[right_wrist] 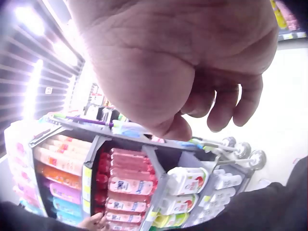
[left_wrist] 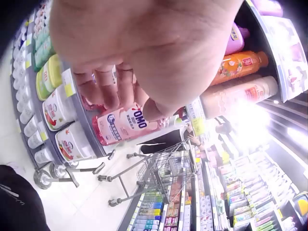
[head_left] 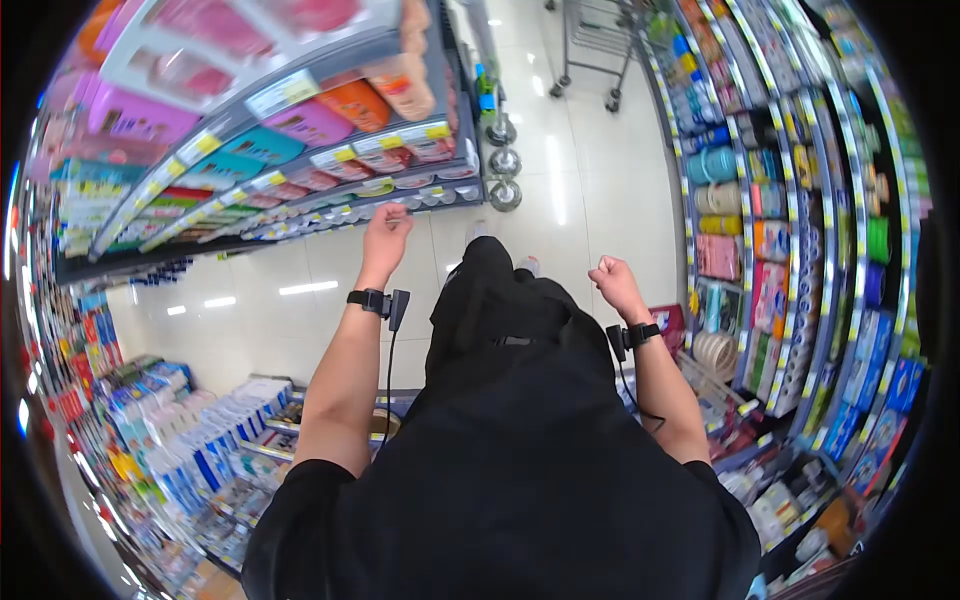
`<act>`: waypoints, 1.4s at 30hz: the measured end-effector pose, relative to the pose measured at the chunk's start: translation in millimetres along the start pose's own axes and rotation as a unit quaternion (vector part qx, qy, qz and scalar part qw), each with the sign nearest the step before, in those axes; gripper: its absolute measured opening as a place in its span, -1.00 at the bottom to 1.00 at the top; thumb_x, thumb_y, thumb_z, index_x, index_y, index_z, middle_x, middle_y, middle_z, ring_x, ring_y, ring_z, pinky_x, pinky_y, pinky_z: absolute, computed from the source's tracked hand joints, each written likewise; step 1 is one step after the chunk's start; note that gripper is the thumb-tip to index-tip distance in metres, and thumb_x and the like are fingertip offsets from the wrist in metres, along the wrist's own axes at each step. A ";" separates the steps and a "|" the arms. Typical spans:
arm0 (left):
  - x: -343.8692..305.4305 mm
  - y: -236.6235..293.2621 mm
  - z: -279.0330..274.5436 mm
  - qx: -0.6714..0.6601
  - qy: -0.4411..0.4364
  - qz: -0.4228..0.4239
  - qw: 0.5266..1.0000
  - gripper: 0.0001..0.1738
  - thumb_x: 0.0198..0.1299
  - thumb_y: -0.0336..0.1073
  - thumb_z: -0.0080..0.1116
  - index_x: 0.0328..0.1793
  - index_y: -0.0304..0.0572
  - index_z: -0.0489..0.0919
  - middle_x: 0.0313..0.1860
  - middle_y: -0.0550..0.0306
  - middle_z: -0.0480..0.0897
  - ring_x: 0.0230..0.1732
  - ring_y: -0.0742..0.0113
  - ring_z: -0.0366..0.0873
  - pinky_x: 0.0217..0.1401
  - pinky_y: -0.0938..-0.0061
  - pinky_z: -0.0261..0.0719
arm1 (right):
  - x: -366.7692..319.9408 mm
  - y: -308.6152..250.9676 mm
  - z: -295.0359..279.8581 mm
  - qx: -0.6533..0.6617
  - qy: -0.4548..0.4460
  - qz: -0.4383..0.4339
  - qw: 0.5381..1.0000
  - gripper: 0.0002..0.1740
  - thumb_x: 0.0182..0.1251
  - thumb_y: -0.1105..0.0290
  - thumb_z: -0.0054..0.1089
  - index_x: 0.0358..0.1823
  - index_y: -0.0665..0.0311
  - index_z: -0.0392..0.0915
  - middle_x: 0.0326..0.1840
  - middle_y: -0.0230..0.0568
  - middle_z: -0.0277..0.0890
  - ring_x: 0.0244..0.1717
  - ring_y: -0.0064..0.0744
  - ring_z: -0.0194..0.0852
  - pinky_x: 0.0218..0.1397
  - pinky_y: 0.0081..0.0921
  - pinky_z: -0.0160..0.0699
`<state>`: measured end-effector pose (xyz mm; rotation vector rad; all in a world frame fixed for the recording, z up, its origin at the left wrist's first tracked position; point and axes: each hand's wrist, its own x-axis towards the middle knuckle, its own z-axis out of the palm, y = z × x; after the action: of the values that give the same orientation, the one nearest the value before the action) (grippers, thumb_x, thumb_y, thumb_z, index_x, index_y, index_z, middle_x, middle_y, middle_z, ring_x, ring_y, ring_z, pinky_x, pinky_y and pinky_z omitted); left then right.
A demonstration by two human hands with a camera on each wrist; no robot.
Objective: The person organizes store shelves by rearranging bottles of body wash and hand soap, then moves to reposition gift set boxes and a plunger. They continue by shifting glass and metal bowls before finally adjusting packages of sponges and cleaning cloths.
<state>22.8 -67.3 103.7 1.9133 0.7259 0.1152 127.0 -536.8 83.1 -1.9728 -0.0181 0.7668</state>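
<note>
My left hand [head_left: 386,238] is held out beside the shelf of bottles, its fingers loosely bent with nothing in them. In the left wrist view the fingers overlap a pink OMO bottle [left_wrist: 126,126] on the shelf. Seen from the right wrist, the left hand [right_wrist: 94,222] is right by the row of pink bottles [right_wrist: 126,204]. My right hand [head_left: 619,286] hangs over the aisle floor with loosely curled fingers, holding nothing. White bottles [left_wrist: 57,109] stand on the shelf level beside the pink ones.
A tiled aisle floor [head_left: 600,190] lies ahead. Metal wheels [head_left: 505,160] stand at the shelf corner, and a wire shopping cart [left_wrist: 163,168] is farther off with a person behind it. Packed shelves [head_left: 730,250] line the right side. Behind me is a bin of boxed goods [head_left: 205,435].
</note>
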 end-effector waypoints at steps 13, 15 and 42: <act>100.8 43.3 45.7 0.094 0.085 0.076 0.989 -0.31 0.08 -0.28 0.46 0.31 -0.45 0.46 0.31 -0.32 0.54 0.20 -0.18 0.60 0.30 0.19 0.51 | -113.6 267.5 -56.0 0.138 0.139 0.333 0.922 -0.86 0.25 0.42 0.22 -0.29 0.34 0.50 -0.56 -0.24 0.41 -0.63 -0.36 0.45 -0.64 -0.38 0.34; 120.0 33.9 52.2 0.102 0.075 0.110 0.986 -0.43 0.09 -0.30 0.45 0.17 -0.47 0.52 0.12 -0.28 0.65 0.12 -0.07 0.65 0.23 0.21 0.54 | -116.8 267.1 -58.0 0.152 0.146 0.320 0.924 -0.86 0.27 0.41 0.21 -0.29 0.34 0.52 -0.55 -0.21 0.42 -0.64 -0.34 0.47 -0.65 -0.37 0.35; 199.7 -5.1 56.2 0.313 -0.066 0.004 0.947 -0.46 0.42 0.03 0.06 0.35 -0.16 0.56 0.37 -0.16 0.61 0.41 -0.22 0.48 0.46 0.03 0.41 | -64.3 189.5 -100.1 0.092 0.125 0.266 0.951 -0.79 0.28 0.34 0.28 -0.39 0.28 0.47 -0.51 -0.29 0.49 -0.54 -0.43 0.54 -0.46 -0.43 0.49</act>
<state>204.8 -4.3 26.2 2.4966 0.7152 -0.2703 71.2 -735.2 -4.2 -1.8954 0.7372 0.8116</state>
